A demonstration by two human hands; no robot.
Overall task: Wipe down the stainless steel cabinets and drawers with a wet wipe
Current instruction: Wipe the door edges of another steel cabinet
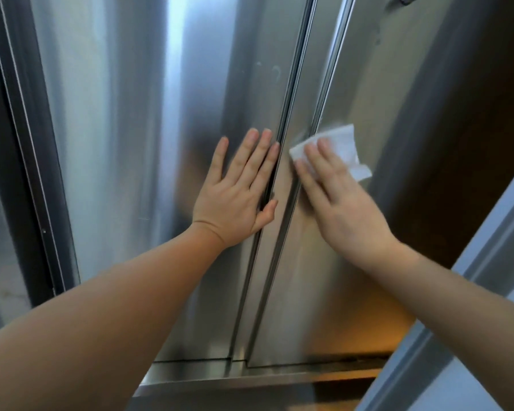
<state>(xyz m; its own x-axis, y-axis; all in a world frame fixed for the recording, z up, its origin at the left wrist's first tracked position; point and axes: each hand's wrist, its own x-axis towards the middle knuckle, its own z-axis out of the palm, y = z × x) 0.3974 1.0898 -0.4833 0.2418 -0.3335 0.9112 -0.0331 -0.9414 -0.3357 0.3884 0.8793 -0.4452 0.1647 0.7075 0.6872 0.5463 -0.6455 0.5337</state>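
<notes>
- Brushed stainless steel cabinet doors (pixel 125 143) fill the view, two tall panels meeting at a narrow vertical seam (pixel 282 161).
- Left hand (pixel 235 188) lies flat on the left door, fingers straight and spread, fingertips beside the seam.
- Right hand (pixel 336 197) presses a crumpled white wet wipe (pixel 343 149) against the right door (pixel 368 84) just beside the seam, fingers extended over it.
- Faint smudges (pixel 275 71) mark the left door above the hands.

Open door (pixel 469 292) crowds right; left panel (pixel 125 143) bare.
</notes>
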